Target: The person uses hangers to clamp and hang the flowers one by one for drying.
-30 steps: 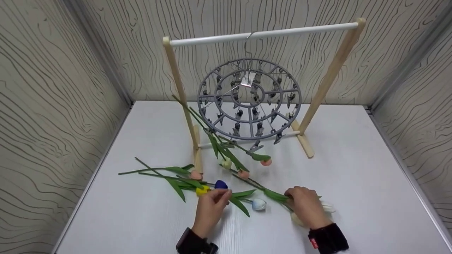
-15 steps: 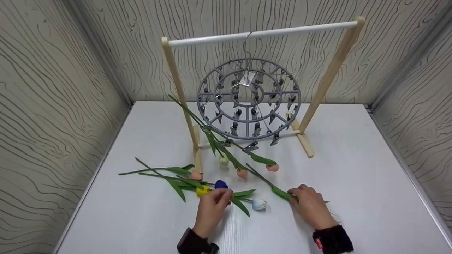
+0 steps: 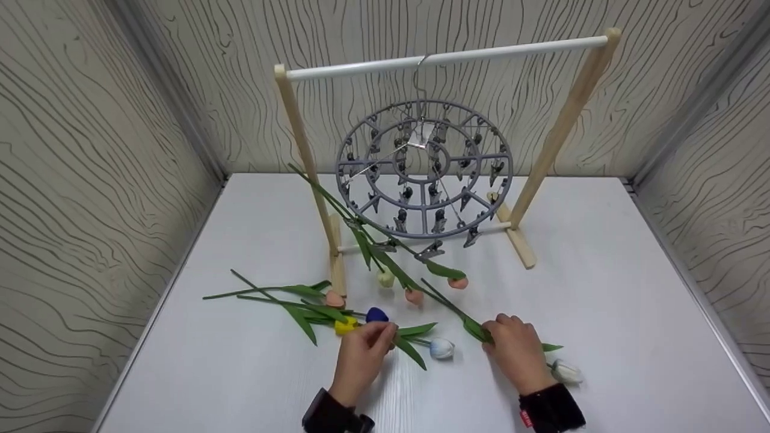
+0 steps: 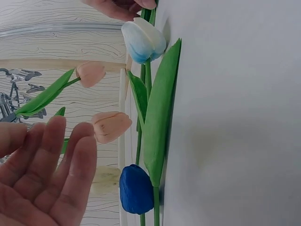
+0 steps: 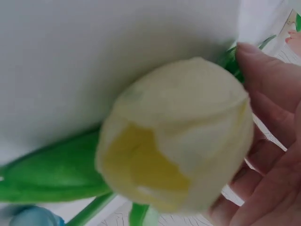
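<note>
My right hand (image 3: 517,352) grips artificial tulips by their green stems, which point toward the rack. A white tulip head (image 3: 566,371) shows beyond that hand, and a cream tulip head (image 5: 174,136) with a yellow inside fills much of the right wrist view. Loosely curled and holding nothing, my left hand (image 3: 364,358) hovers beside the tulips on the table. Around it lie a dark blue tulip (image 3: 376,314), a yellow tulip (image 3: 345,326), a white-and-blue tulip (image 3: 442,348) and a pink tulip (image 3: 334,299).
A round grey clip hanger (image 3: 423,207) hangs from the white bar (image 3: 517,53) of a wooden rack (image 3: 556,132). At its front left, clips hold slanting tulips, among them a cream one (image 3: 385,277) and pink ones (image 3: 414,296). Patterned walls enclose the white table (image 3: 601,240).
My right hand shifted right, then back left and slightly up, and the gripped stems' ends swung rightward. The hanger and its clipped tulips swayed a little. My left hand stays in place.
</note>
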Available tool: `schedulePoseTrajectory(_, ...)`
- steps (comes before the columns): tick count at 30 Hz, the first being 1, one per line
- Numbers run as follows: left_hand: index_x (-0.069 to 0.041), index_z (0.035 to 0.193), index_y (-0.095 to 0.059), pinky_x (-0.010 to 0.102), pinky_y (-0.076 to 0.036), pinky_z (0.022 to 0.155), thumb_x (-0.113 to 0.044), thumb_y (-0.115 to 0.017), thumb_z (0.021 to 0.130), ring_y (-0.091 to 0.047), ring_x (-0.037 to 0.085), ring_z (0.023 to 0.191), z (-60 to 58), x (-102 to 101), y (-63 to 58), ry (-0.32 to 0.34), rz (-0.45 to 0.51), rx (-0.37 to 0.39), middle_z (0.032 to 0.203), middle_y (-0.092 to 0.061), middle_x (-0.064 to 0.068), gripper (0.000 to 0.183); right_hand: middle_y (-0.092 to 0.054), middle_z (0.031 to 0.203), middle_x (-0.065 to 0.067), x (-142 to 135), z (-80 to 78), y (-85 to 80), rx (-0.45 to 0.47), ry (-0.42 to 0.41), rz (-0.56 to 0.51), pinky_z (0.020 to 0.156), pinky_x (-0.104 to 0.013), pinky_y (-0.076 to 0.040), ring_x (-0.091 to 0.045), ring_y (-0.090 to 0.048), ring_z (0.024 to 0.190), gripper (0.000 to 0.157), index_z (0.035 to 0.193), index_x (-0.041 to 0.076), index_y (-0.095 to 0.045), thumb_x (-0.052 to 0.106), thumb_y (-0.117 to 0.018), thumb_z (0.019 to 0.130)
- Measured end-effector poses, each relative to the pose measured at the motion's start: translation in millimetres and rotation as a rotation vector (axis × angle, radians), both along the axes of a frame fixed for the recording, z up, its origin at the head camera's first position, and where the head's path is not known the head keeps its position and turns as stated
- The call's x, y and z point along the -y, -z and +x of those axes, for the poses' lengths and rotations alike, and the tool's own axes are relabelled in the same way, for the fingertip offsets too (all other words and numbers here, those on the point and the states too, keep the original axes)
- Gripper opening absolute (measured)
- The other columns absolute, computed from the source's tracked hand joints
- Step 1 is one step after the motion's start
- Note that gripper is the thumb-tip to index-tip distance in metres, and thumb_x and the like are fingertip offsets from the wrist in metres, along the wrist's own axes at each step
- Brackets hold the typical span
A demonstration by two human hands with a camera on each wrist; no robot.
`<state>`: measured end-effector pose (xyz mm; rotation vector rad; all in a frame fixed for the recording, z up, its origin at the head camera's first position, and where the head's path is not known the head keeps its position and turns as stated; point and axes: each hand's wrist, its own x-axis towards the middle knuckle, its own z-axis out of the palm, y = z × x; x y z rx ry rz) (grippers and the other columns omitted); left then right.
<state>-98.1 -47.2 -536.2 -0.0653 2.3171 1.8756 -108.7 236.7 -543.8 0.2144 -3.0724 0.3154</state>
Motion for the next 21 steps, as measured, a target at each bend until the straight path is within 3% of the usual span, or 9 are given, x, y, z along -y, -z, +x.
schedulePoseTrajectory(4, 0.0, 0.109, -0.077, 0.022, -0.06, 0.071, -0.026, -0.068, 0.101, -0.068, 0.013, 0.079, 0.0, -1, -0.7, 0.001, 0.001, -0.001, 0.095, -0.077, 0.012, 0.028, -0.065, 0.077, -0.005, -2, 1.2, -1.7, -0.014, -0.012, 0.033, 0.065, -0.044, -0.05, -0.022, -0.059, 0.073, 0.011, 0.081, 0.006, -0.076, 0.003, -0.085, 0.077)
schedulePoseTrajectory(12, 0.0, 0.109, -0.077, 0.02, -0.059, 0.072, -0.025, -0.068, 0.101, -0.068, 0.015, 0.079, 0.9, -3, -1.6, 0.008, 0.001, -0.017, 0.094, -0.077, 0.012, 0.028, -0.071, 0.07, -0.001, -10, 6.2, -6.9, -0.01, -0.054, 0.022, 0.068, -0.046, -0.051, -0.021, -0.066, 0.068, 0.013, 0.074, 0.01, -0.074, 0.0, -0.081, 0.077)
schedulePoseTrajectory(16, 0.0, 0.108, -0.077, 0.018, -0.058, 0.071, -0.024, -0.068, 0.101, -0.068, 0.014, 0.079, 0.4, -5, -1.0, 0.014, -0.006, -0.04, 0.093, -0.077, 0.011, 0.027, -0.072, 0.076, 0.001, -15, 6.8, -12.1, 0.029, -0.055, -0.065, 0.075, -0.045, -0.054, -0.019, -0.065, 0.074, 0.013, 0.083, 0.01, -0.078, -0.002, -0.079, 0.079)
schedulePoseTrajectory(21, -0.002, 0.107, -0.078, 0.02, -0.057, 0.071, -0.027, -0.067, 0.101, -0.066, 0.011, 0.079, 0.5, -5, -1.1, 0.041, -0.031, 0.001, 0.092, -0.077, 0.01, 0.028, -0.068, 0.083, 0.007, -18, 9.8, -23.2, 0.046, -0.101, -0.168, 0.075, -0.031, -0.054, -0.01, -0.058, 0.082, 0.02, 0.096, 0.007, -0.08, -0.004, -0.078, 0.08)
